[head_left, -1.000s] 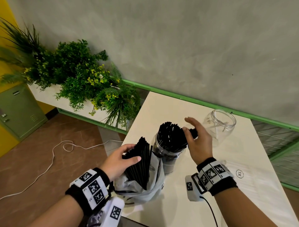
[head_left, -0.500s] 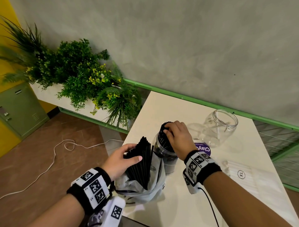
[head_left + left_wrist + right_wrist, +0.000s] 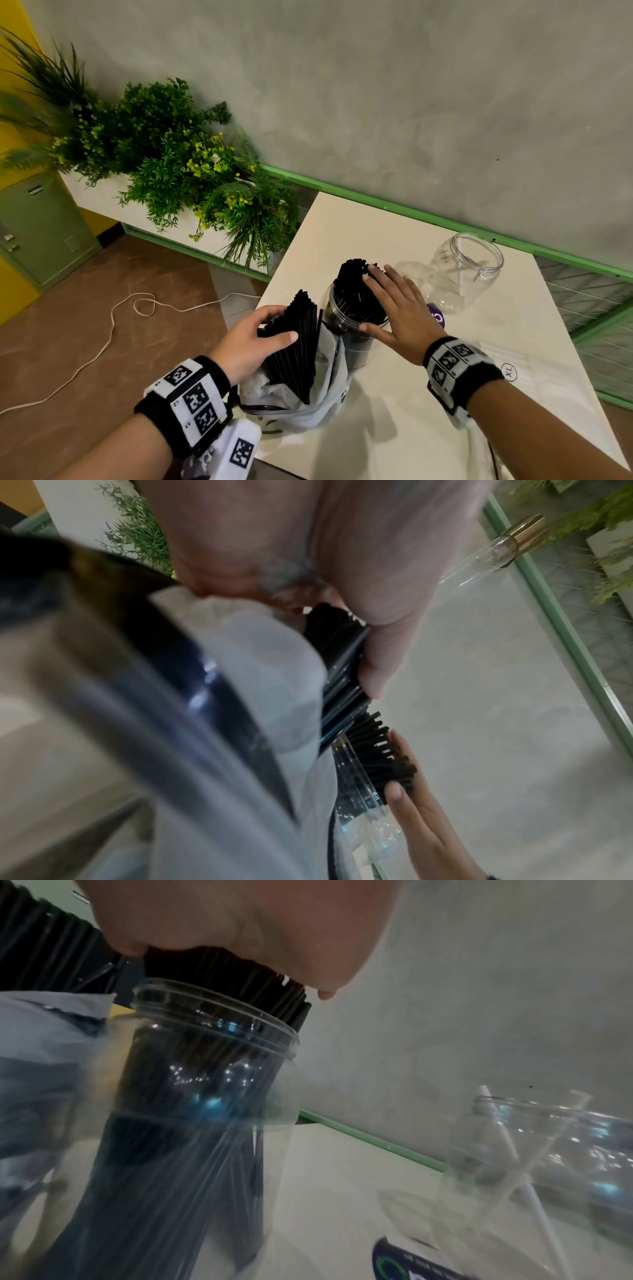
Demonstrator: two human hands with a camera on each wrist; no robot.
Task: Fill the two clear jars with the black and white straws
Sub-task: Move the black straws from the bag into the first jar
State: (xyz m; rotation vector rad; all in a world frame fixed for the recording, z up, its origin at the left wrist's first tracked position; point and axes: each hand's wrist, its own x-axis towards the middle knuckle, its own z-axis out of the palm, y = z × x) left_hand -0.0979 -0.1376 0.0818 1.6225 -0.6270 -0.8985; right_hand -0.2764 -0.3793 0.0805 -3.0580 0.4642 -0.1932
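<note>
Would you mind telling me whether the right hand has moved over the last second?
Yes. The right hand left the empty jar and now lies flat on the black straws.

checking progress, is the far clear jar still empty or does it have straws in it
Nearly empty: the far clear jar stands upright and see-through, with one white straw in it by the right wrist view.

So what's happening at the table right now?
A person is loading black straws into a clear jar. The right hand lies flat, fingers straight, against the tops of the black straws standing in that jar. The left hand has its grip on another bundle of black straws sticking out of a white bag. The second jar, farther back on the table, has no black straws in it.
</note>
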